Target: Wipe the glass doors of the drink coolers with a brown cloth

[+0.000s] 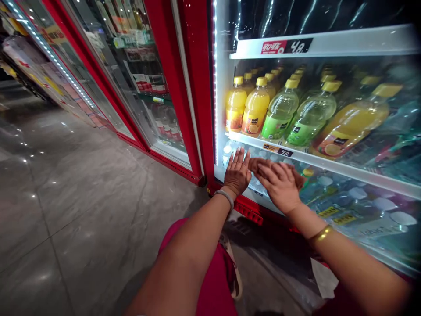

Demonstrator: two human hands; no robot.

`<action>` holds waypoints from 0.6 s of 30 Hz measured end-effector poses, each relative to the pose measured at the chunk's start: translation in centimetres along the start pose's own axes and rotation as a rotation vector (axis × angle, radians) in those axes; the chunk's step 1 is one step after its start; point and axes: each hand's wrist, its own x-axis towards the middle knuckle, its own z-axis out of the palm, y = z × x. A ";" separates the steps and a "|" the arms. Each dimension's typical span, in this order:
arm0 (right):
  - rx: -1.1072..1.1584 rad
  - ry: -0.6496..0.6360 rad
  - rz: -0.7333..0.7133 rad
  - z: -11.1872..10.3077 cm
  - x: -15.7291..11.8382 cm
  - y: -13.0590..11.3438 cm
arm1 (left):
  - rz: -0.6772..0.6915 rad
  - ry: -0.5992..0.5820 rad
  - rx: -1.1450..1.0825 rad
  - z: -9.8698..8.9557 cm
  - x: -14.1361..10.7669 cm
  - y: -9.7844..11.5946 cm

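Note:
My left hand [237, 173], with a pale bangle at the wrist, lies with fingers stretched out against the lower glass of a lit drinks cooler [205, 87]. Just to its right, my right hand [279, 184], with a gold bracelet, has its fingers stretched toward the same glass. A brown shape [297, 176] shows behind the right fingers; whether it is a cloth or a reflection I cannot tell. Behind the glass, above the hands, stand orange juice bottles [256, 107] and green-labelled bottles [279, 114] on a shelf [348, 164].
Clear bottles [355, 204] lie behind the glass on the lower right. More red-framed coolers [148, 149] run off to the left. Grey tiled floor [82, 210] stretches below them. A shoe [234, 272] and a pink-clad leg [213, 281] show beneath my arms.

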 end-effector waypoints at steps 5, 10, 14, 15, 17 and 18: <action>0.013 -0.016 -0.024 -1.1 -1.6 0.8 | 0.051 -0.053 0.001 0.2 -0.6 1.3; 0.016 0.092 0.196 -2.3 -3.0 2.7 | 0.111 -0.100 -0.002 -0.2 -0.3 3.1; 0.074 0.007 0.123 -1.7 -6.1 0.3 | 0.177 -0.117 -0.004 -0.3 -0.3 4.5; 0.086 -0.016 0.107 -1.7 -6.7 0.0 | 0.210 -0.126 -0.009 -0.3 -0.4 4.8; 0.102 -0.047 0.102 -2.1 -7.2 0.4 | 0.262 -0.144 -0.020 0.1 -0.6 5.4; 0.100 -0.048 0.117 -2.5 -7.2 1.0 | 0.273 -0.150 -0.024 0.3 -0.7 5.7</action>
